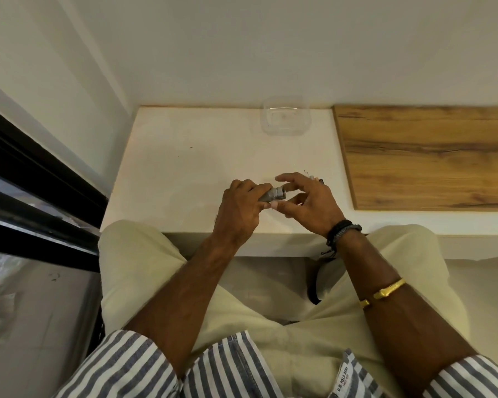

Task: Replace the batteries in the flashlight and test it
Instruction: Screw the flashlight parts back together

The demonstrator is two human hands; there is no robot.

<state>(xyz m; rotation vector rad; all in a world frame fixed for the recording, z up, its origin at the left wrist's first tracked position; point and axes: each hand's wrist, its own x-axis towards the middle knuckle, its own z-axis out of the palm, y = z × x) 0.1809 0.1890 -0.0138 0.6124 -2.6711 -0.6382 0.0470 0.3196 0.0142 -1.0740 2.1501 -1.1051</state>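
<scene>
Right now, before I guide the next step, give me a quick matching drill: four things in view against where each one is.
Things:
1. flashlight
2. clear container
3. wood panel
4. black bracelets

Places:
A. right wrist
B. far edge of the white table
C. gripped in the left hand
D. right of the white top

Pairs: 1-C, 2-B, 3-D, 4-A

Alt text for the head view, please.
Seated at a white table, a person grips a small grey flashlight in the left hand while the right hand works at its end. A clear container sits by the wall.
</scene>
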